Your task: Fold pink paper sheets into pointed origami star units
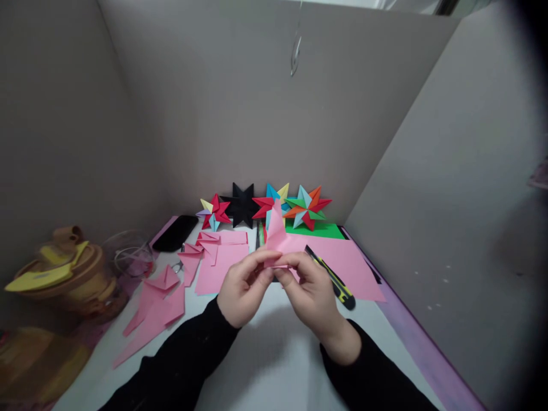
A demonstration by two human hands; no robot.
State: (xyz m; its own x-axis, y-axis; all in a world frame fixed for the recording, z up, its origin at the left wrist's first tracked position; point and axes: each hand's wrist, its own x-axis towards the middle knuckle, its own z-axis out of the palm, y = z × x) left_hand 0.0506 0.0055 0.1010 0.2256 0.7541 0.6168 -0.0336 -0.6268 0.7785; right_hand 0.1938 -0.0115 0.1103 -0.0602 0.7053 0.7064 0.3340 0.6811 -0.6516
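A folded pink paper piece [277, 229] stands upright between both hands, its pointed tip up. My left hand [246, 287] pinches its lower left edge between thumb and fingers. From the right, my right hand [309, 290] pinches the lower edge in the same way, and the fingertips of both hands nearly meet. Several folded pink pieces [160, 311] lie on the white table [261, 365] to the left. Flat pink sheets [342, 265] lie behind the hands, and a yellow and black cutter [336, 282] rests beside my right hand.
Colourful paper stars [307, 206] and a black star [242, 204] lean against the grey back wall [257, 114]. A black phone [175, 233] lies at the back left. Brown pots [71, 268] stand beyond the left table edge. Green paper [319, 229] lies under the pink sheets.
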